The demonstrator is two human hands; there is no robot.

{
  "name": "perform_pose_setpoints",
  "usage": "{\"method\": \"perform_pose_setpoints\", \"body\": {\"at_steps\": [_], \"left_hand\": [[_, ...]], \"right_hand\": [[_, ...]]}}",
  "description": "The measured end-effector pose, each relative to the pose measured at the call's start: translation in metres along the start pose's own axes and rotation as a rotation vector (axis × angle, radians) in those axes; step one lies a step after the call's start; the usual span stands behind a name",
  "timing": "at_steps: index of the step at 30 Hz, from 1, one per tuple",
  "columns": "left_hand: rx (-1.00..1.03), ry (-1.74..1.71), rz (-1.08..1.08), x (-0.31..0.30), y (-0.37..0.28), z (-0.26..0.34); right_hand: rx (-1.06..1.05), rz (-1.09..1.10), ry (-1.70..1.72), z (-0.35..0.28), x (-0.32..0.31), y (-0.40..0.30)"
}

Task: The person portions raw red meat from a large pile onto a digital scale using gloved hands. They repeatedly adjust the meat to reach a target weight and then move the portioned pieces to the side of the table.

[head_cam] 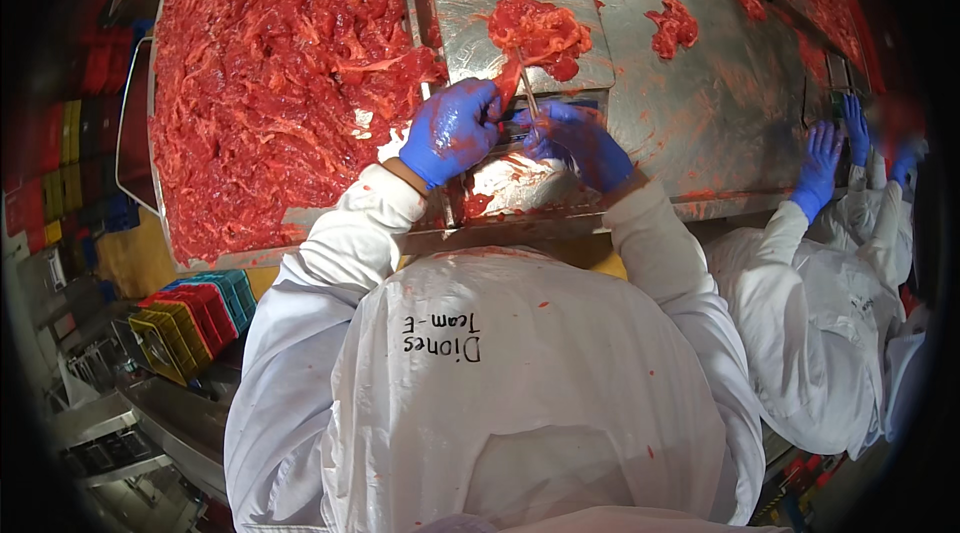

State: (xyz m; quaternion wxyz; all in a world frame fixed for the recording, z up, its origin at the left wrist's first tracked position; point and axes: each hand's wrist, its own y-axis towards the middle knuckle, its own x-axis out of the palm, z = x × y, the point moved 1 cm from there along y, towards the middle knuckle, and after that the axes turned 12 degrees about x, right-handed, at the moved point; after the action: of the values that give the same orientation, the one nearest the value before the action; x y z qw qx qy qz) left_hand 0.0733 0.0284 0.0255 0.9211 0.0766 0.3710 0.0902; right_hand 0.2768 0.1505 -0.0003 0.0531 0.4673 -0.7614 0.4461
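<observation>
My left hand (452, 132), in a wet blue glove, pinches the hanging end of a strip of raw red meat (508, 80). That strip runs up to a clump of meat (534, 30) on the square steel platform (469, 45) of what looks like a bench scale. In my right blue-gloved hand (576, 141) is a slim metal tool (528, 92), apparently scissors, its tip against the strip and the clump's lower edge. My fingers cover its handle. Between my hands, a dark panel (514, 134) below the platform is partly hidden.
To the left, a large steel tray (251, 257) holds a heap of raw meat (285, 83). Smaller meat pieces (673, 28) lie on the steel table (705, 113) to the right. Co-workers' gloved hands (819, 165) rest by its right end. Coloured plastic crates (199, 315) stand lower left.
</observation>
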Motion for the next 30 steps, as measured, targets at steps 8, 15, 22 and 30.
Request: {"method": "perform_pose_setpoints", "body": {"at_steps": [8, 15, 22, 30], "left_hand": [[-0.102, -0.120, 0.065, -0.013, -0.021, -0.025], [-0.256, -0.233, 0.063, -0.011, -0.057, -0.067], [-0.547, 0.586, 0.162, -0.088, -0.144, -0.170], [0.212, 0.168, 0.138, -0.026, 0.031, -0.007]], "right_hand": [[0.038, -0.037, -0.115, 0.007, 0.010, -0.006], [0.147, -0.123, 0.000, 0.021, 0.013, 0.023], [0.151, -0.062, -0.280, 0.046, -0.019, -0.035], [-0.416, 0.199, -0.549, -0.019, -0.030, -0.059]]}}
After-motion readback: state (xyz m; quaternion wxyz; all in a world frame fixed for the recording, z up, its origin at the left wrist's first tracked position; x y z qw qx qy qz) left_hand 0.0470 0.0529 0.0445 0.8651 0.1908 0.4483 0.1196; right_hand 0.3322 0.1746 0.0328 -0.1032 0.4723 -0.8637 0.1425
